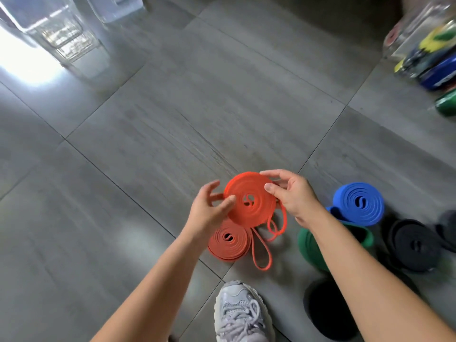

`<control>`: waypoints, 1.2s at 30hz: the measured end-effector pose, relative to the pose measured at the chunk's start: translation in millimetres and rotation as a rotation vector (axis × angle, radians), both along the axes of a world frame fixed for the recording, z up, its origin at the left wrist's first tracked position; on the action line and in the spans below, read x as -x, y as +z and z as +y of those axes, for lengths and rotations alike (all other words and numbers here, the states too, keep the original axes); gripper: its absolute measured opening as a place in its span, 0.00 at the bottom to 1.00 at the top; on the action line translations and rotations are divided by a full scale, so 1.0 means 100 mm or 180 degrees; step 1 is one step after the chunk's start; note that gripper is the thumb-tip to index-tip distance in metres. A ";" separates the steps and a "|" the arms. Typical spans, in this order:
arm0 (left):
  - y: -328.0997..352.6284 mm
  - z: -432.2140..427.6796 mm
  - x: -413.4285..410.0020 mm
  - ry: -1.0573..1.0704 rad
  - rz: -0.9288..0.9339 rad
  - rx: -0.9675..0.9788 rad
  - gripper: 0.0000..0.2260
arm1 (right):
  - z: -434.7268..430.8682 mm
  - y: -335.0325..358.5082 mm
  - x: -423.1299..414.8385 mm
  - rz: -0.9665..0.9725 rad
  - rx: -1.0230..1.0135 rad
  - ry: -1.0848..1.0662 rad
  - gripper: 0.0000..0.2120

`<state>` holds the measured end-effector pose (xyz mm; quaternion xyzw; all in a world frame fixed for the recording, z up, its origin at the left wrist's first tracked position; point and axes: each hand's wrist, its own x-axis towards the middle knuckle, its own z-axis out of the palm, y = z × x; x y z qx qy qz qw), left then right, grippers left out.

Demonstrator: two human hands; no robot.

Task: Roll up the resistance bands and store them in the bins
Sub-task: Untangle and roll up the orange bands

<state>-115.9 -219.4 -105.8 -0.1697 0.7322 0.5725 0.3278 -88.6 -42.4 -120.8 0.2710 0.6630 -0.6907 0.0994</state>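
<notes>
I hold one orange rubber band coil [249, 201] above the grey tiled floor [148, 144], flat face toward me and tail hanging down. My left hand [209, 211] and right hand [293, 196] pinch opposite rims. A second orange coil [229, 240] lies beneath it, with one blue coil [360, 203] and one green coil [308, 243] to the right.

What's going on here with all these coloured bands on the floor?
A person holds a nearly rolled orange resistance band between left hand and right hand, both pinching its edge; its loose end hangs down. A second orange roll lies on the floor beneath, with a blue roll, a green roll and a black roll to the right. Farther off stand clear bins.
</notes>
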 end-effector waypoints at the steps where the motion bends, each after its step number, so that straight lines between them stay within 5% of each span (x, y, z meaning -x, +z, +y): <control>1: 0.03 -0.06 0.03 -0.0089 0.0069 -0.0047 0.15 | -0.04 0.00 -0.03 -0.0007 0.0019 0.0118 0.15; 4: 0.08 -0.20 -0.01 -0.0213 -0.0227 0.0012 0.11 | -0.19 -0.06 -0.09 -0.0051 0.0227 0.0281 0.15; 9: -0.14 -0.42 -0.48 0.0768 -0.0746 -0.0105 0.09 | -0.50 -0.39 -0.27 -0.0681 -0.0229 0.0319 0.07; 20: -0.68 -0.24 -0.96 0.2503 -0.1385 0.0203 0.08 | -0.68 -0.64 -0.33 -0.0687 -0.2155 0.1286 0.12; 24: -0.76 -0.24 -0.94 0.2402 -0.1228 0.0393 0.12 | -0.63 -0.69 -0.31 -0.0499 -0.2712 0.1426 0.12; 30: -0.68 -0.20 -0.80 0.1916 -0.1453 -0.0313 0.14 | -0.42 -0.71 -0.17 -0.1065 -0.2687 0.2479 0.36; 36: -0.65 -0.19 -0.70 0.1782 -0.1318 -0.0563 0.12 | -0.39 -0.71 -0.11 -0.1050 -0.3442 0.3034 0.30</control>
